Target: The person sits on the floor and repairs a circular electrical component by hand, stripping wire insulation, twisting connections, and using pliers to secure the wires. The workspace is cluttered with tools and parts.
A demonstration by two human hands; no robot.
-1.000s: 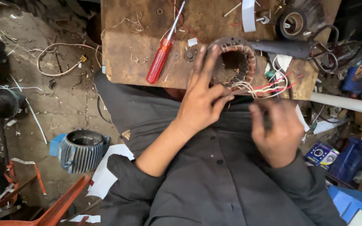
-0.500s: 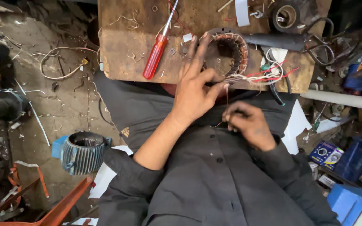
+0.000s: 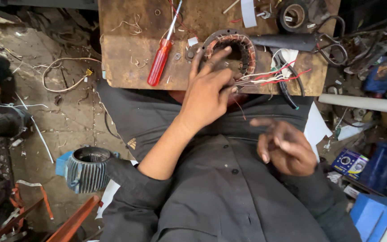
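since the earlier frame the right hand (image 3: 287,148) has dropped back toward the lap, away from the wires. head view: the left hand (image 3: 207,92) rests on the near rim of the stator (image 3: 229,47), fingers spread over the copper coils, thumb and forefinger pinching the wire bundle (image 3: 265,76). the right hand is loosely curled, holding nothing that shows. the stator looks heavy and rigid; its windings seem fragile, so grip the iron rim. a red screwdriver (image 3: 160,60) lies left of the left hand.
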